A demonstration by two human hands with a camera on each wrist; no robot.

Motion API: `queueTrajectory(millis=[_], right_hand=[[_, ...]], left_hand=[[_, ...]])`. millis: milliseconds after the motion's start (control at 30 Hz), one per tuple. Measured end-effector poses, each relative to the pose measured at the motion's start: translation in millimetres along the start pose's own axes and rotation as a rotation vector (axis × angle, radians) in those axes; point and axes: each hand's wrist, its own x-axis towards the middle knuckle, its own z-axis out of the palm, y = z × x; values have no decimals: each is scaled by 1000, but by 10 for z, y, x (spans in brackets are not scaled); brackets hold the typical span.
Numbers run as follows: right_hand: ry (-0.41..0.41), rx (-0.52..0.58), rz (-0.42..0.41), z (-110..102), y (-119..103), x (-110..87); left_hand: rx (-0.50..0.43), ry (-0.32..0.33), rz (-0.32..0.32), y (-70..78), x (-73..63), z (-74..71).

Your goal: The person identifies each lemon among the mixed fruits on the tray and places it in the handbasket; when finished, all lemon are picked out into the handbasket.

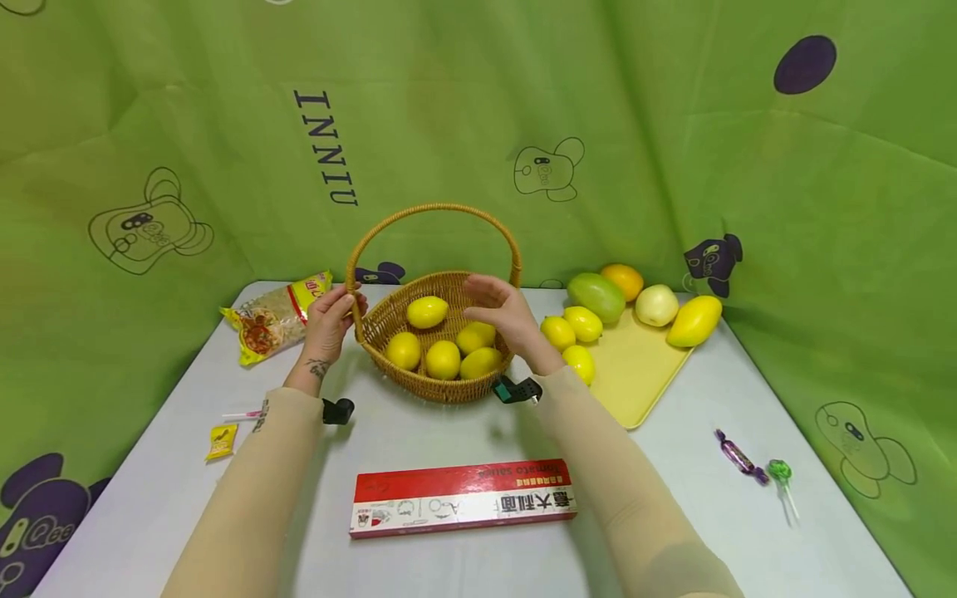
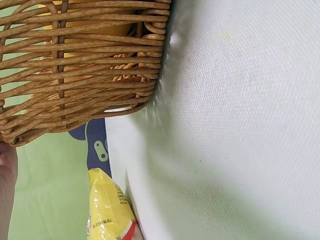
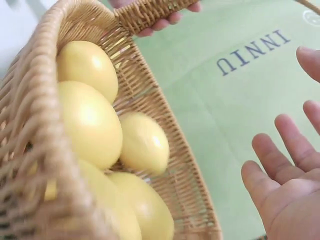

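A woven wicker basket (image 1: pixel 446 390) with a tall arched handle stands at the middle of the table, several yellow lemons (image 1: pixel 443 360) inside it. At its left end my left hand (image 1: pixel 329 325) grips the foot of the handle (image 1: pixel 352 282); in the right wrist view those fingertips (image 3: pixel 174 18) show behind the handle. My right hand (image 1: pixel 508 316) is over the basket's right side with fingers spread and nothing held. In the right wrist view the same hand (image 3: pixel 295 190) appears apart from the lemons (image 3: pixel 145 142).
A yellow tray (image 1: pixel 635 386) on the right has a green mango (image 1: pixel 596 297), other fruits and lemons around it. A noodle bag (image 1: pixel 277 320) lies left. In front is a red and white pasta box (image 1: pixel 463 498). Candies (image 1: pixel 740 457) and a lollipop (image 1: pixel 780 472) lie right.
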Motion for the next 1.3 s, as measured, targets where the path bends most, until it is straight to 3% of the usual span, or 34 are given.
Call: queueTrajectory(millis=[233, 400, 533, 667, 767, 867, 1033, 1300], right_hand=[[37, 17, -11, -341, -30, -334], [124, 60, -62, -678, 14, -595], [246, 118, -100, -891, 90, -775], [431, 130, -104, -979, 175, -890], [562, 75, -85, -980, 255, -932], [630, -5, -53, -949, 345, -952], [646, -147, 42, -919, 494, -982], [581, -255, 229, -991, 652, -980]], left_hand=[[-6, -7, 0, 6, -2, 1], [-8, -2, -3, 8, 9, 4], [-4, 3, -6, 13, 12, -5], [6, 9, -8, 22, 8, -12], [12, 5, -9, 25, 9, -15], [1, 3, -10, 22, 11, -18], [5, -3, -11, 19, 3, -12], [17, -2, -17, 12, 1, -6]])
